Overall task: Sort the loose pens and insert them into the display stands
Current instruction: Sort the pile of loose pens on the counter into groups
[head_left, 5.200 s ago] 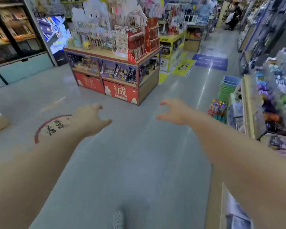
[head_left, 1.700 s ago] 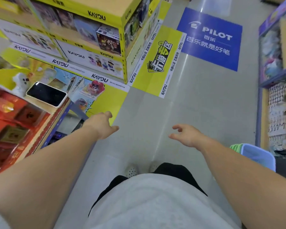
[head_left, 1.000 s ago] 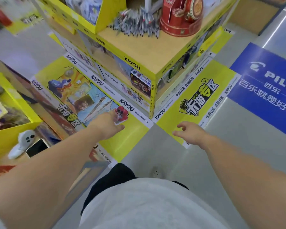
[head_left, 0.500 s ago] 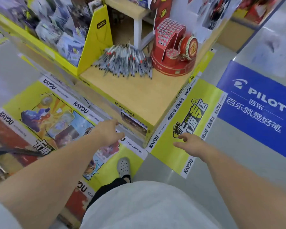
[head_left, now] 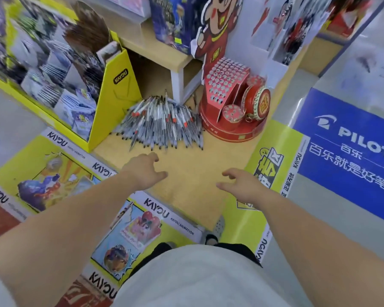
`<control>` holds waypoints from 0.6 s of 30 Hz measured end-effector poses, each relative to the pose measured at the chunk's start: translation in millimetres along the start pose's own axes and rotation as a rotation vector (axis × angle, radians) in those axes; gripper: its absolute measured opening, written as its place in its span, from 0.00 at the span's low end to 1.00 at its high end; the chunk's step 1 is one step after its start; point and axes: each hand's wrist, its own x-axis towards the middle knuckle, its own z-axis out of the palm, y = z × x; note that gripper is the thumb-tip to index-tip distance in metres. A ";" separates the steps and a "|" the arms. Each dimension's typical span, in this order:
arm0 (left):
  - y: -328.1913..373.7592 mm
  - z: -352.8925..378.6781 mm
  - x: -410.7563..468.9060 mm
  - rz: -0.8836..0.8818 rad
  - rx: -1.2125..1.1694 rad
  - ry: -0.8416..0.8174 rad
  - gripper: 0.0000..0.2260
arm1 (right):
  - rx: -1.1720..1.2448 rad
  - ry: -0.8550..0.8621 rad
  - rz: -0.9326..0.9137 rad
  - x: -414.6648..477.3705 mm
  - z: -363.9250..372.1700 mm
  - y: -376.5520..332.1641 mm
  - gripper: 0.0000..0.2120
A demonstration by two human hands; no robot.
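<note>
Two slack, empty grips: my left hand (head_left: 142, 171), right hand (head_left: 244, 185). Pens (head_left: 162, 122) lie heaped beside the red pen stand (head_left: 231, 107).

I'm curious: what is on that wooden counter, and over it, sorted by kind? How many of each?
Pile of pens: 1 (the single pens are too many to count)
Red pen stand: 1
Yellow cardboard box: 1
Hands: 2, the left hand and the right hand, both empty
Total: 5
</note>
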 end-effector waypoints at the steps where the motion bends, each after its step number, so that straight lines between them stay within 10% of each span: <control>1: 3.4 -2.4 6.1 -0.021 -0.012 0.001 0.31 | -0.012 -0.011 -0.020 12.1 -8.3 -3.2 0.28; 18: -23.0 -25.7 48.0 -0.293 -0.228 0.147 0.29 | -0.041 -0.205 -0.166 133.9 -13.4 -53.0 0.29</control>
